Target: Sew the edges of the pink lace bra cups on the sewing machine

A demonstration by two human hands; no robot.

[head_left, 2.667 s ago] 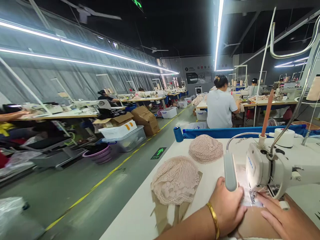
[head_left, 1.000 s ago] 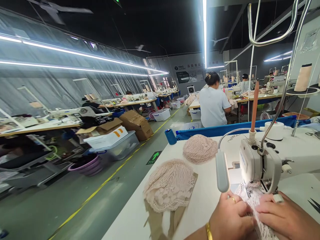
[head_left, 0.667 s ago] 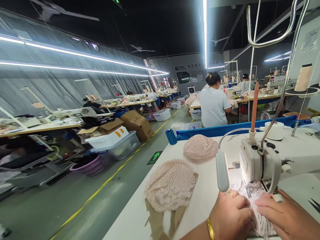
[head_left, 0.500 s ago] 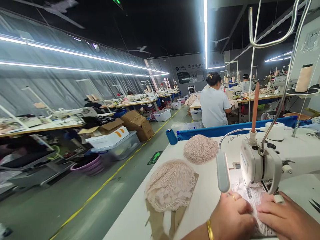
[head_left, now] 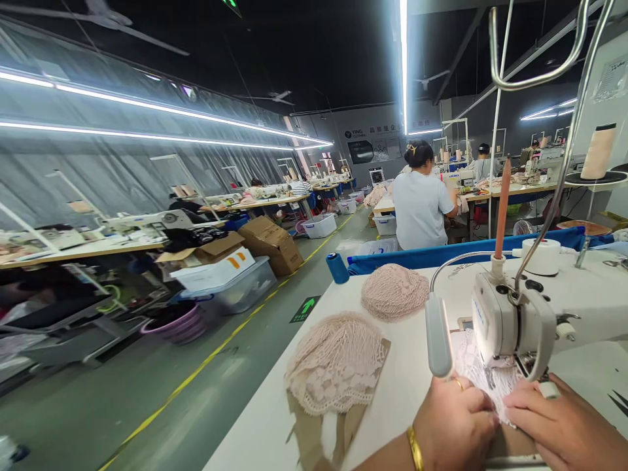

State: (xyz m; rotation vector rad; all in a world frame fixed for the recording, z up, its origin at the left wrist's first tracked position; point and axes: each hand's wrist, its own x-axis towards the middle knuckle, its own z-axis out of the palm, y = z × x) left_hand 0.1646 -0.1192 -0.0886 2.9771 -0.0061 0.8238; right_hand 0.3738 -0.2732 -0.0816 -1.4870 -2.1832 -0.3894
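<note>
A piece of pale lace (head_left: 470, 358) lies beneath the head of a white sewing machine (head_left: 495, 320). My left hand (head_left: 456, 412), with curled fingers, grips the lace at its left near edge, just below the lamp (head_left: 439, 337). On the other side my right hand (head_left: 554, 418) has its fingers pressed together on the lace, close under the needle area. The presser foot and part of the lace are hidden by the machine and my fingers. Left of my hands, a pink lace cup (head_left: 338, 366) rests on a brown cardboard piece (head_left: 308, 425). Behind it sits a second lace cup (head_left: 395, 292).
A blue thread cone (head_left: 337, 268) stands at the table's far left corner, beside a blue cloth (head_left: 441, 248). Dark scissor tips (head_left: 619, 402) lie at the right. A person (head_left: 420, 196) in a white shirt sits ahead. Boxes (head_left: 272, 245) line the aisle.
The lace has moved away from me under the machine, baring a brown strip between my hands. Both hands stay nearly in place.
</note>
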